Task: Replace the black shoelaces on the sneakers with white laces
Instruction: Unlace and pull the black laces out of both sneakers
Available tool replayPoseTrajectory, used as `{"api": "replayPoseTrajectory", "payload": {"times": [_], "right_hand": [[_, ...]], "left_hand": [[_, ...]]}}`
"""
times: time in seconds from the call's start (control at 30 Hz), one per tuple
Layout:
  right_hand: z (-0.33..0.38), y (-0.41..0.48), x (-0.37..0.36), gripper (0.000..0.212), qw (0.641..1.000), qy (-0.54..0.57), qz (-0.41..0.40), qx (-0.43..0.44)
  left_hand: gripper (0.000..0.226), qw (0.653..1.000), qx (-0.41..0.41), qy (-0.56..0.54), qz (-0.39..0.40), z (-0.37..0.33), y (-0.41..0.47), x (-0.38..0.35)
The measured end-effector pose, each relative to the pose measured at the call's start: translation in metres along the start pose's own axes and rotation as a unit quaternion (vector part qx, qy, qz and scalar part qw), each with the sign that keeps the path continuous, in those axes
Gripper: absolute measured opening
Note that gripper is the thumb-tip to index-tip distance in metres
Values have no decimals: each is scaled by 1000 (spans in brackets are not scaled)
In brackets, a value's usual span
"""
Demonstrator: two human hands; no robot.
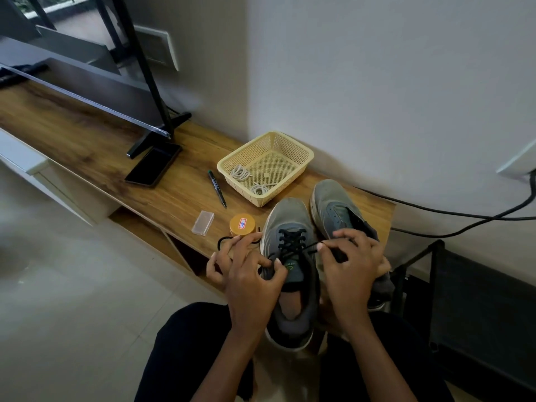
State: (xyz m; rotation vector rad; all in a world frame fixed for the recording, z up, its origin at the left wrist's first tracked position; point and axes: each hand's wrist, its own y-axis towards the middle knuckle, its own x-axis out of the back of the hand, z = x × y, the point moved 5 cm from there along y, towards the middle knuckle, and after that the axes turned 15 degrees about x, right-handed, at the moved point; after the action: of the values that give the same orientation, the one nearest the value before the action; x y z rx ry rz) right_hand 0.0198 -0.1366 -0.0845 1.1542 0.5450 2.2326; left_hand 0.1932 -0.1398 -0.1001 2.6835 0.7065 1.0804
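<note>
While both the left hand (249, 275) and right hand (352, 266) pinch the black lace (291, 245) still threaded through the nearer sneaker (288, 220), white laces (240, 173) lie coiled in the basket (311, 154), so replacement seems barely begun.

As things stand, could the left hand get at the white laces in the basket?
Probably, once freed: the left hand pinches the black lace, but the open-topped basket sits beyond it, and nothing covers the white laces.
</note>
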Motion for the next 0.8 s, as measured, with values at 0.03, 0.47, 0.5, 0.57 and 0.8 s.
{"api": "replayPoseTrajectory", "payload": {"times": [0.03,0.47,0.5,0.57,0.8], "right_hand": [[-1,0,0,11,1000,1,8,3],[45,-13,-28,15,964,-60,156,208],[45,-12,-26,11,964,-60,146,212],[44,-12,-22,10,966,-51,128,220],[9,8,4,7,996,6,33,83]], "left_hand": [[17,1000,-1,-5,0,0,-1,0],[17,996,42,-67,36,9,4,-4],[16,996,43,-69,35,9,4,-4],[16,996,42,-74,34,8,3,-3],[18,998,24,-59,20,4,2,-3]]}}
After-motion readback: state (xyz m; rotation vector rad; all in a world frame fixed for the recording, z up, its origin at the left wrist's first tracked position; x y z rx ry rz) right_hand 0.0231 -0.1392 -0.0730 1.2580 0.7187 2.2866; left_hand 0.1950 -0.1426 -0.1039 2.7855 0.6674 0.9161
